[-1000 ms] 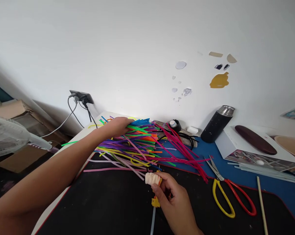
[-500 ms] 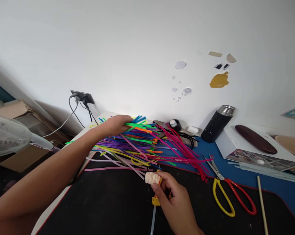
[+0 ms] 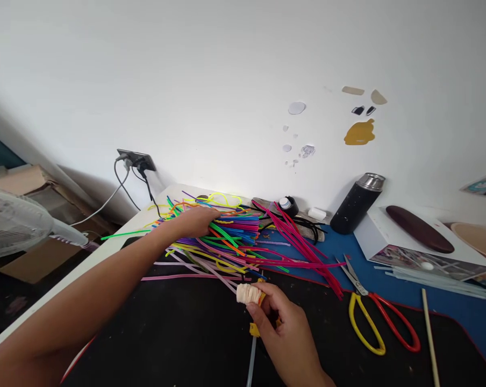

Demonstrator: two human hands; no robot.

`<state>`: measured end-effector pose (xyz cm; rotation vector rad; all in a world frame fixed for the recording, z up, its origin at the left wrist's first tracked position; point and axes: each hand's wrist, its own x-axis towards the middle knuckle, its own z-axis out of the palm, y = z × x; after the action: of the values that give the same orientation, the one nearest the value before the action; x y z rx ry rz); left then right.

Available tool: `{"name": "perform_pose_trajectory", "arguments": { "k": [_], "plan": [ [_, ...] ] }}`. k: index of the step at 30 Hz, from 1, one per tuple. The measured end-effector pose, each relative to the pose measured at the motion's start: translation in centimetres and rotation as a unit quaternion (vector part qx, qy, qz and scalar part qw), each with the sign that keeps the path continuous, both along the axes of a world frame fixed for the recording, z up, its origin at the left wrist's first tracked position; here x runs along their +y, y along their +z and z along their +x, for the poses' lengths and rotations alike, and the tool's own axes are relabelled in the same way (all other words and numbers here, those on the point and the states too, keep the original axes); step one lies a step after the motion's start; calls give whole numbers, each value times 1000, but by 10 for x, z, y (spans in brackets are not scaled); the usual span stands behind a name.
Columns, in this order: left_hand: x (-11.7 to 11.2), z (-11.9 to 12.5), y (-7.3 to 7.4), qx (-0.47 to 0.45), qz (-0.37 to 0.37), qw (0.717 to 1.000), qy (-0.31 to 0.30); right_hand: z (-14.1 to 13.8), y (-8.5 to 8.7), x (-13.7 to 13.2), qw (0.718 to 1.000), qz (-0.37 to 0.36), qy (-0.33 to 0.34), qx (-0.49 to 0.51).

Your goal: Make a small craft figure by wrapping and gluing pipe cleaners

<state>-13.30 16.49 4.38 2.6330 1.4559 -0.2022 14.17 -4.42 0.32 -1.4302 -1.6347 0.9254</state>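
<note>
My left hand (image 3: 195, 221) reaches into a heap of many-coloured pipe cleaners (image 3: 243, 223) at the back of the table. Its fingers are closed round some of them, partly hidden by the hand itself. In the front middle, my right hand (image 3: 289, 328) pinches a cream, ribbed, wound roll (image 3: 248, 294) between thumb and fingers. Behind and below that hand is a yellow and orange glue gun (image 3: 254, 329) with a translucent glue stick (image 3: 251, 360) sticking out toward me. Whether the right hand touches the glue gun, I cannot tell.
Scissors (image 3: 359, 287) with yellow and red handles lie open on the black mat (image 3: 178, 333), right of my right hand. Pink pipe cleaners (image 3: 303, 236), a black flask (image 3: 354, 207), a white box (image 3: 372, 231) and a thin stick (image 3: 429, 333) are further right. A fan (image 3: 17, 223) stands left.
My left hand has moved lower into the heap, bringing down the raised bunch of blue, green and orange pipe cleaners. My right hand has hardly moved and keeps the cream roll.
</note>
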Motion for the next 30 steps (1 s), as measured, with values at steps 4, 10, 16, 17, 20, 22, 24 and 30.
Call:
{"name": "perform_pose_trajectory", "arguments": {
  "k": [4,10,16,17,20,22,24,30],
  "plan": [
    [-1,-2,12,-4,38,999,10,0,1,-1,1000,-14,13,-8],
    [-3,2,40,52,97,994,22,0,2,-2,999,-20,27,2],
    [-6,19,36,76,216,973,5,0,2,-1,999,-16,28,-5],
    [-7,20,31,79,210,975,-1,0,3,-1,1000,-13,27,-5],
    [-11,17,17,62,125,990,-22,0,4,0,1000,-6,28,-9],
    [-16,11,11,19,74,996,-47,0,5,0,999,3,28,-15],
    [-23,4,8,0,62,997,-52,0,5,-1,999,14,25,-20],
    [-55,0,-11,39,64,992,-99,0,-3,-3,998,40,30,-33]
  ]
}}
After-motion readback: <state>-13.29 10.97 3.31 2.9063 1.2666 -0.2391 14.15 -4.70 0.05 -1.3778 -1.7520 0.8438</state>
